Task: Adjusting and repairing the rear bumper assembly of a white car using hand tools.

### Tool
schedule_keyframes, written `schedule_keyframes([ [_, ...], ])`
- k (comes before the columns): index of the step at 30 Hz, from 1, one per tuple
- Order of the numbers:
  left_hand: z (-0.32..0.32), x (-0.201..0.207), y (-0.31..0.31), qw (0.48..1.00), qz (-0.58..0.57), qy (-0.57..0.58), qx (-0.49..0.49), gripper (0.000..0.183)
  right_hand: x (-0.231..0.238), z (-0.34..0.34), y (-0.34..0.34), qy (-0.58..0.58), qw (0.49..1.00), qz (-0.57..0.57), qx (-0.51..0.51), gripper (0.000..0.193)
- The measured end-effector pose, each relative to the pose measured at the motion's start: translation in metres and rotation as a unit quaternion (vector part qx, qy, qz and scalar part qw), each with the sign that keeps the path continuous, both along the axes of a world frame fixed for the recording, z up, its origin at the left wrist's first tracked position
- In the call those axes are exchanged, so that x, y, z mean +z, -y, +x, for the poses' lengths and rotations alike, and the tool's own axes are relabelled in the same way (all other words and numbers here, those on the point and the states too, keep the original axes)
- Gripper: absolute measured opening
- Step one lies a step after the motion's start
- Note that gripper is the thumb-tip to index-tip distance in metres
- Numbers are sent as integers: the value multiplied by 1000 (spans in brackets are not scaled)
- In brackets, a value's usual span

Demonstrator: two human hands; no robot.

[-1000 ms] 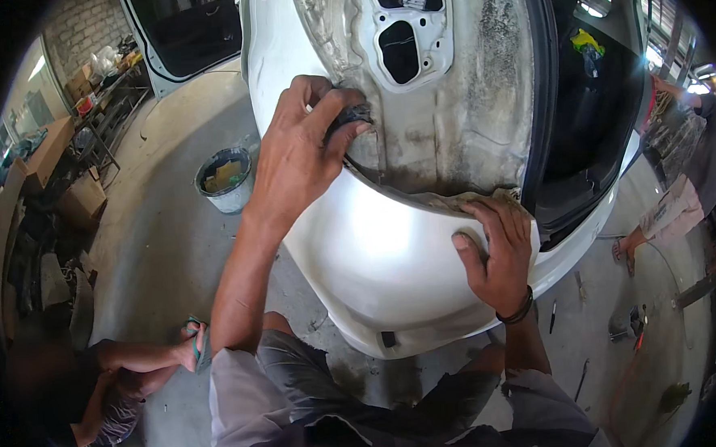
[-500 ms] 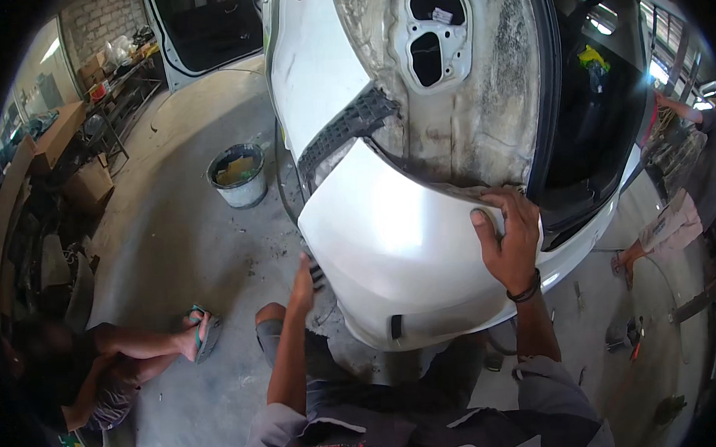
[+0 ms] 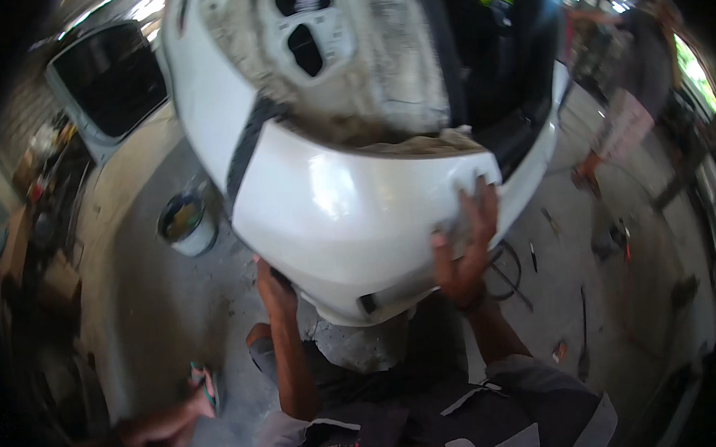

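Observation:
A glossy white car bumper covers the near corner of the car, with a small dark slot low on its face. My left hand grips its lower left edge; the fingertips are partly hidden beneath that edge. Against the bumper's right side rests my right hand, fingers spread over the surface and a little blurred. Between the bumper and the white body panel runs a dark mesh-like strip. Behind the bumper's top edge lies the bare, stained body with dark lamp openings.
A bucket with yellowish contents stands on the floor at left. Someone's sandalled foot is at lower left; another person stands at right. A detached door, cables and tools are around the car.
My view has swung, so the scene sits further left. My right hand has slid from the bumper's top edge down onto its face. My left hand has closed on the lower left edge.

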State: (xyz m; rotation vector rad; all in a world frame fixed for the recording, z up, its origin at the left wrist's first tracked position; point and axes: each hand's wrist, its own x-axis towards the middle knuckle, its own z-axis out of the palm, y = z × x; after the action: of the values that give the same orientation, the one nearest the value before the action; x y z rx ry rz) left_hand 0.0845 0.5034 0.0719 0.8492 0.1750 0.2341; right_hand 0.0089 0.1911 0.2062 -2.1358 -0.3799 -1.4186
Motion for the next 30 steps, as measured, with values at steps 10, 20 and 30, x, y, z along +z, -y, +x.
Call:
schedule_keyframes([
  [10, 10, 25, -19, 991, 110, 28, -75, 73, -52, 5, -10, -7, 998, 56, -34, 92],
  [20, 15, 34, -33, 987, 153, -6, -57, 75, -55, 35, -43, 45, 992, 113, -44, 87],
  [30, 25, 53, -74, 931, 320, -91, -152, 88, -56, 49, -50, 68, 987, 133, -65, 85],
])
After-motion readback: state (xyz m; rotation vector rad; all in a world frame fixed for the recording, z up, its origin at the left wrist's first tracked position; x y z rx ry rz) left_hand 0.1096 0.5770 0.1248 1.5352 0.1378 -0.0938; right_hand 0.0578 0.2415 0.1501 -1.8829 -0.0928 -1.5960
